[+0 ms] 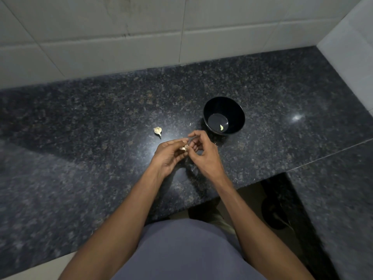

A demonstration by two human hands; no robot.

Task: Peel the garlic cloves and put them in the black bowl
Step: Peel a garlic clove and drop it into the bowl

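While peeling goes on at mid-counter, left hand [168, 156] curled round a garlic clove [184, 148], pinching it between thumb and fingertips; right hand [203, 153] meeting it from three o'clock, fingers bent and narrow, picking at the clove's skin. Cannot tell whether any skin is already lifted: too small and half hidden by the fingers.

Black bowl [238, 110] standing on the dark stone counter [80, 122] at about one o'clock from the hands, near but not touching them. One peeled clove [221, 127] lying on the bowl's floor, toward its near side, pale and bare. Nothing else visible inside.

Another clove piece [157, 130], still in papery skin with a little tail, resting on the counter at eleven o'clock from the hands, apart from them and well apart from the bowl. A tiny pale fleck [190, 124] at twelve o'clock, probably a scrap of skin.

Judged from this: one clove done and delivered, one in hand being stripped, at least one waiting unpeeled. Roughly a third through, if those three are the whole lot; no further garlic in sight. Left to do: finish this skin, drop the clove at one o'clock, then fetch the piece at eleven o'clock.
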